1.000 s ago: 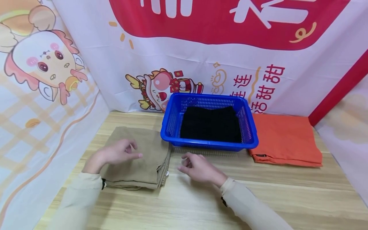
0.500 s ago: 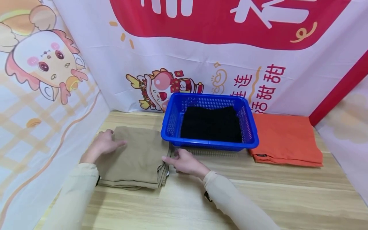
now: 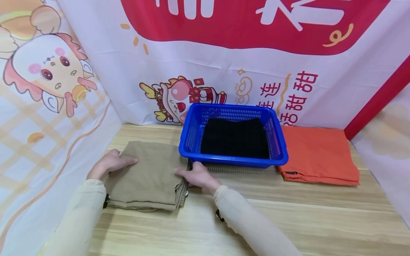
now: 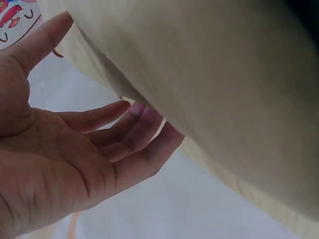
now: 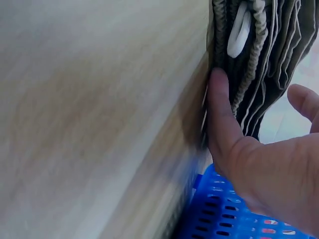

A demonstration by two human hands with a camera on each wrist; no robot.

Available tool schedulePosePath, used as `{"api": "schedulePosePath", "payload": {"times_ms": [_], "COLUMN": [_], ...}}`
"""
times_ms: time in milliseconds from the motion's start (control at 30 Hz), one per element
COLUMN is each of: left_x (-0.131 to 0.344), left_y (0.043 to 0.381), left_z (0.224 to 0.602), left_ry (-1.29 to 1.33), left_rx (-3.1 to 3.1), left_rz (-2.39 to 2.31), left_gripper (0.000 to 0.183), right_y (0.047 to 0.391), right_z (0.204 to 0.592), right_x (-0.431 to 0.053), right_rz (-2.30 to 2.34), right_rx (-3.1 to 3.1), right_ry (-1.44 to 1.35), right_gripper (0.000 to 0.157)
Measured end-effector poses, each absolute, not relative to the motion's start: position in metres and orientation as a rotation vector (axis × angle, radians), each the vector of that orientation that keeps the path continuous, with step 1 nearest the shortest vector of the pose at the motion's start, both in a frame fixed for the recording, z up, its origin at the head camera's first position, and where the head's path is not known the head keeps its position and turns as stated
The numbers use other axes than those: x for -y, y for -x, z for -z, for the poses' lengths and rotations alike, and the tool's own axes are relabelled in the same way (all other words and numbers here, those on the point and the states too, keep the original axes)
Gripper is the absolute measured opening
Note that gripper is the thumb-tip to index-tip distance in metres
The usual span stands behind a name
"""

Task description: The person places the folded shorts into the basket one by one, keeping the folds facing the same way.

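Observation:
A folded khaki garment (image 3: 152, 174) lies in a thick, layered stack on the wooden table. My left hand (image 3: 109, 164) is at its left edge, thumb over the top. In the left wrist view, the fingertips (image 4: 172, 130) reach just under the cloth's edge, while the thumb stands apart. At the opposite edge is my right hand (image 3: 198, 176), also with its thumb above the garment. The right wrist view shows a straight finger (image 5: 222, 109) touching the side of the layers, near a gathered elastic edge and a white loop (image 5: 239, 32).
Behind and right of my right hand stands a blue plastic basket (image 3: 230, 160) with folded black cloth (image 3: 235, 138) inside. A folded orange garment (image 3: 320, 156) lies to its right. Printed fabric hangs (image 3: 128, 71) bound the table at the back and sides.
Both hands have come down from above the table to opposite edges of the khaki garment; both moved left. The garment and basket stay where they were.

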State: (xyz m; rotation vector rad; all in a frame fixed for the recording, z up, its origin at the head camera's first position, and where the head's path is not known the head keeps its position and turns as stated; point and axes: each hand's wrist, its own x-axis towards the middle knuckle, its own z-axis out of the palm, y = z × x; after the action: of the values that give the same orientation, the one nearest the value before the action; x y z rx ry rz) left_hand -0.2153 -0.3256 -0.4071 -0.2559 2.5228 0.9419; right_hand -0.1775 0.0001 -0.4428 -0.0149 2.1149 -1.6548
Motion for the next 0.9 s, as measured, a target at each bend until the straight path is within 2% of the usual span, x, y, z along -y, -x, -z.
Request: {"api": "schedulePosePath", "payload": {"times_ms": [100,300,600,900], "left_x": [0.329,0.331,0.329,0.324], "left_y": [0.217,0.217,0.216,0.209], "left_z": [0.409,0.408,0.401,0.39], "left_ry": [0.263,0.245,0.192,0.161], "left_rx": [-2.506,-2.51,-2.468,-2.418], "left_rz": [-0.976,-0.977,-0.904,-0.922], "left_gripper": [0.101,0.08,0.079,0.065], "right_y": [0.179,0.18,0.182,0.184], "right_z": [0.445,0.447,0.446,0.451], "right_x": [0.004,0.007,0.006,0.005], "right_rz": [1.743,1.864,1.839,1.834], "right_rx": [-2.037,-1.881,-1.838,-1.768], "right_ry": [-0.048,-0.132,-0.187,-0.166], "right_gripper": [0.083,0.071,0.039,0.026]}}
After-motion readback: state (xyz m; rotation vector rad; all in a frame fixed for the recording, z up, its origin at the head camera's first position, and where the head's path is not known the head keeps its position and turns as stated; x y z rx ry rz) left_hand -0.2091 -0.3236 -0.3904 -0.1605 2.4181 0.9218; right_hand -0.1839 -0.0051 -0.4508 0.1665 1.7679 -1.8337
